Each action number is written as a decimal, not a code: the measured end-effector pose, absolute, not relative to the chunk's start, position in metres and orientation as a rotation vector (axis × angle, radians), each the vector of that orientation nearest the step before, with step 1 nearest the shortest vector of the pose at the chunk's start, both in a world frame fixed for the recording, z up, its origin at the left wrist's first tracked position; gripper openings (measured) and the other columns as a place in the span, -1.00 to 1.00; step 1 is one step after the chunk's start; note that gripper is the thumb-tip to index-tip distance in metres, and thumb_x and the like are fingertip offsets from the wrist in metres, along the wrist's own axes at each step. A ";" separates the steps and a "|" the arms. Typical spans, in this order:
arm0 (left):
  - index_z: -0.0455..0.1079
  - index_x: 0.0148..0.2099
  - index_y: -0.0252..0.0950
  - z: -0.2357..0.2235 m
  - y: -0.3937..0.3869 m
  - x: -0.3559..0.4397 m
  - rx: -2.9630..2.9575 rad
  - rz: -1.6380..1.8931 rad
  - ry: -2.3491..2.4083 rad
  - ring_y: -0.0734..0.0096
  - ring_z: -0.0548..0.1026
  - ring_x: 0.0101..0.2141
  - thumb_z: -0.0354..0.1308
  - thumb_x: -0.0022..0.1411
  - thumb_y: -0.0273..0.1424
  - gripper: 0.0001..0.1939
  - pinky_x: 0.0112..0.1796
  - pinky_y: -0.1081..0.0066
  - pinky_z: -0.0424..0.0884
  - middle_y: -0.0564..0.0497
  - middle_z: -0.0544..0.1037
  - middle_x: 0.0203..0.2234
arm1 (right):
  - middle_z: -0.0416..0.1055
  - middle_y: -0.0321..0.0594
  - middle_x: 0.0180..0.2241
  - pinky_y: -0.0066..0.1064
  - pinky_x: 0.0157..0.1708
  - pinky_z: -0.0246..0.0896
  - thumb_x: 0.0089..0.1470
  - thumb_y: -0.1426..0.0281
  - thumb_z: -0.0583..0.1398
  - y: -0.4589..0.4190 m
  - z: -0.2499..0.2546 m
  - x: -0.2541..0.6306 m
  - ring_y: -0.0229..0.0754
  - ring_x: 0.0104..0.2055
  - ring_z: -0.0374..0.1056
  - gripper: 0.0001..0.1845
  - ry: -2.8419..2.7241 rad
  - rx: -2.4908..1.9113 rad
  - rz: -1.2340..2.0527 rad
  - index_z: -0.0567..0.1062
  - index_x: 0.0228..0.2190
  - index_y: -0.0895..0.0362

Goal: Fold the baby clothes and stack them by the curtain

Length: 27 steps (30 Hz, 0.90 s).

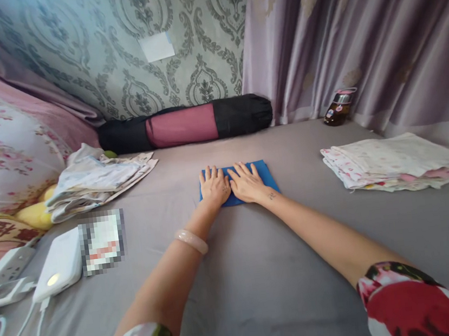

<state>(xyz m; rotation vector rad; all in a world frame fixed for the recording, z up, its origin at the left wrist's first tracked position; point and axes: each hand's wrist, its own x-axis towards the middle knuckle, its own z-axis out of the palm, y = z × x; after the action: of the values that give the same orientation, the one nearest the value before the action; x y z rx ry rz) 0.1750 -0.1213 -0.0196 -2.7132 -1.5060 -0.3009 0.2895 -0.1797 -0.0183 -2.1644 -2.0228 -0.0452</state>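
Note:
A flat blue folded cloth [267,176] lies on the grey bedsheet [238,275] in front of me, roughly rectangular. My left hand [214,185] rests palm down on its left part, fingers stretched out and pointing away from me. Beside it, my right hand [246,181] presses flat on the middle of the cloth with its fingers spread. The two thumbs are close together. Much of the cloth's middle is hidden beneath the hands.
Folded white cloths [399,163] are stacked at right, with more cloths [98,178] at left. A black and maroon rolled bag [182,125] lies along the wall. A bottle [339,107] stands by the curtain. A white power bank [58,264] with cables and a power strip [6,271] occupy the left.

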 end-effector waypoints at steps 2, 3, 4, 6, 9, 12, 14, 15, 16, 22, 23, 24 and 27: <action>0.12 0.30 -0.31 -0.026 -0.115 0.173 -2.751 -0.237 -1.516 0.05 -0.04 0.31 -0.31 0.37 -0.24 -0.45 0.24 -0.02 -0.07 -0.14 0.09 0.32 | -0.08 -0.05 0.34 0.05 0.28 -0.34 0.26 0.30 -0.15 -0.177 -0.023 0.287 0.01 0.37 -0.21 -0.41 -2.037 -2.153 0.021 0.14 0.27 0.16; 0.09 0.32 -0.30 -0.029 -0.112 0.173 -2.774 -0.205 -1.528 0.04 -0.04 0.31 -0.31 0.37 -0.23 -0.43 0.24 -0.04 -0.06 -0.14 0.07 0.33 | -0.07 -0.05 0.34 0.05 0.28 -0.34 0.27 0.30 -0.16 -0.177 -0.026 0.286 0.01 0.37 -0.20 -0.41 -2.033 -2.155 0.045 0.13 0.27 0.16; 0.07 0.33 -0.30 -0.032 -0.111 0.173 -2.789 -0.186 -1.536 0.03 -0.03 0.31 -0.32 0.37 -0.22 -0.43 0.23 -0.05 -0.05 -0.14 0.05 0.33 | -0.07 -0.05 0.34 0.06 0.28 -0.34 0.27 0.30 -0.16 -0.176 -0.028 0.286 0.01 0.37 -0.19 -0.41 -2.029 -2.157 0.060 0.13 0.27 0.16; 0.05 0.34 -0.32 -0.036 -0.109 0.173 -2.794 -0.179 -1.537 0.01 -0.04 0.31 -0.33 0.37 -0.22 -0.41 0.23 -0.08 -0.06 -0.15 0.03 0.34 | -0.07 -0.05 0.34 0.08 0.28 -0.35 0.27 0.30 -0.15 -0.176 -0.031 0.286 0.02 0.37 -0.18 -0.41 -2.023 -2.156 0.072 0.12 0.28 0.16; 0.05 0.35 -0.33 -0.036 -0.110 0.174 -2.791 -0.165 -1.545 -0.01 -0.04 0.31 -0.32 0.36 -0.23 -0.41 0.22 -0.09 -0.05 -0.16 0.02 0.34 | -0.08 -0.04 0.34 0.10 0.28 -0.37 0.26 0.31 -0.15 -0.175 -0.032 0.287 0.03 0.37 -0.19 -0.41 -2.019 -2.152 0.099 0.12 0.28 0.17; 0.09 0.32 -0.31 -0.031 -0.112 0.174 -2.779 -0.184 -1.533 0.00 0.01 0.30 -0.29 0.36 -0.23 -0.43 0.21 -0.07 -0.01 -0.17 0.07 0.33 | -0.08 -0.03 0.34 0.10 0.28 -0.36 0.27 0.30 -0.15 -0.174 -0.028 0.289 0.04 0.37 -0.20 -0.40 -2.038 -2.139 0.168 0.11 0.28 0.18; 0.17 0.27 -0.31 -0.025 -0.112 0.174 -2.767 -0.220 -1.510 0.02 0.11 0.26 -0.27 0.37 -0.22 -0.46 0.20 -0.03 0.03 -0.18 0.17 0.28 | -0.07 -0.01 0.34 0.08 0.28 -0.35 0.27 0.29 -0.15 -0.173 -0.024 0.294 0.02 0.37 -0.19 -0.41 -2.029 -2.134 0.175 0.12 0.27 0.20; 0.20 0.25 -0.32 -0.023 -0.110 0.173 -2.757 -0.243 -1.501 0.03 0.15 0.24 -0.27 0.37 -0.22 -0.47 0.20 -0.01 0.04 -0.19 0.23 0.25 | -0.06 0.00 0.34 0.07 0.28 -0.36 0.28 0.29 -0.16 -0.172 -0.023 0.298 0.02 0.37 -0.19 -0.41 -2.003 -2.139 0.138 0.13 0.27 0.21; 0.22 0.23 -0.34 -0.021 -0.107 0.173 -2.748 -0.264 -1.493 0.04 0.16 0.23 -0.28 0.38 -0.21 -0.47 0.20 0.00 0.03 -0.21 0.25 0.23 | -0.06 0.01 0.33 0.07 0.29 -0.38 0.28 0.29 -0.16 -0.172 -0.021 0.303 0.01 0.37 -0.20 -0.41 -1.961 -2.152 0.079 0.13 0.27 0.22; 0.10 0.31 -0.34 -0.027 -0.086 0.170 -2.835 -0.228 -1.470 0.02 -0.02 0.31 -0.33 0.40 -0.16 -0.42 0.23 -0.06 -0.11 -0.18 0.10 0.31 | -0.05 0.04 0.33 0.02 0.29 -0.35 0.30 0.25 -0.18 -0.170 -0.028 0.332 0.01 0.37 -0.20 -0.39 -1.763 -2.326 0.029 0.13 0.25 0.30; 0.10 0.30 -0.32 -0.030 -0.084 0.169 -2.859 -0.214 -1.486 0.02 0.00 0.30 -0.33 0.40 -0.15 -0.42 0.22 -0.08 -0.08 -0.18 0.11 0.31 | -0.04 0.03 0.33 0.02 0.28 -0.33 0.30 0.24 -0.19 -0.169 -0.031 0.334 0.01 0.36 -0.19 -0.39 -1.760 -2.340 0.058 0.13 0.25 0.28; 0.11 0.30 -0.31 -0.033 -0.083 0.169 -2.871 -0.212 -1.499 0.01 0.02 0.29 -0.32 0.39 -0.14 -0.43 0.21 -0.10 -0.06 -0.19 0.12 0.30 | -0.04 0.02 0.33 0.01 0.28 -0.31 0.30 0.23 -0.19 -0.169 -0.033 0.334 0.01 0.36 -0.18 -0.40 -1.758 -2.347 0.073 0.13 0.25 0.26; 0.15 0.26 -0.30 -0.035 -0.081 0.169 -2.872 -0.247 -1.472 0.01 0.09 0.26 -0.29 0.39 -0.14 -0.45 0.18 -0.13 -0.02 -0.22 0.20 0.26 | -0.02 0.02 0.32 0.01 0.27 -0.29 0.30 0.22 -0.17 -0.168 -0.034 0.335 0.03 0.35 -0.16 -0.41 -1.758 -2.349 0.063 0.15 0.24 0.22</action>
<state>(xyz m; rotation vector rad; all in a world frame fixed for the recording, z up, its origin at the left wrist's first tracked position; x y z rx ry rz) 0.1686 -0.0814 -0.0349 -2.8716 -1.4723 -0.2467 0.3354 -0.1678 -0.0335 -2.3493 -1.7584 0.0628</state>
